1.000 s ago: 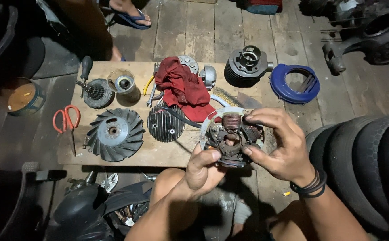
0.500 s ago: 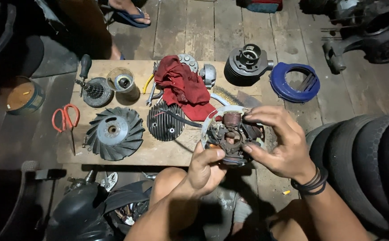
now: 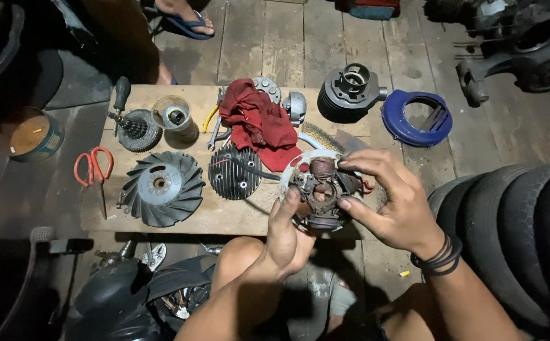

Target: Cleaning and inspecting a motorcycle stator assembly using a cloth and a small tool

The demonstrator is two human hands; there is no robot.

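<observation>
- A person is sitting over a low wooden table [image 3: 224, 218], looking down at both hands, which are holding a round metal coil plate [image 3: 323, 189] just right of the frame's centre, above the table's near right edge.
- The coil plate is carrying copper windings and thin wires; it is likely heavy and stiff for its size, with greasy metal that could slip, and the windings and wires look fragile. The rim and solid centre seem the safest places to take hold.
- The left hand [image 3: 287, 237] is reaching up from below, palm turned inward, its fingers [image 3: 289, 203] pressing against the plate's left side.
- The right hand [image 3: 392, 202] is coming in from the right, wrist bent and wearing dark bands, its fingers [image 3: 366, 163] curling over the top and right edge, gripping the plate.
- On the table, left of centre, a finned fan wheel [image 3: 159, 188] and a ribbed round cover [image 3: 233, 172] are lying beside a red rag [image 3: 256, 123].
- Red scissors [image 3: 93, 165] are lying at the table's left edge.
- A blue ring-shaped cover [image 3: 416, 118] is resting on the plank floor at upper right.
</observation>
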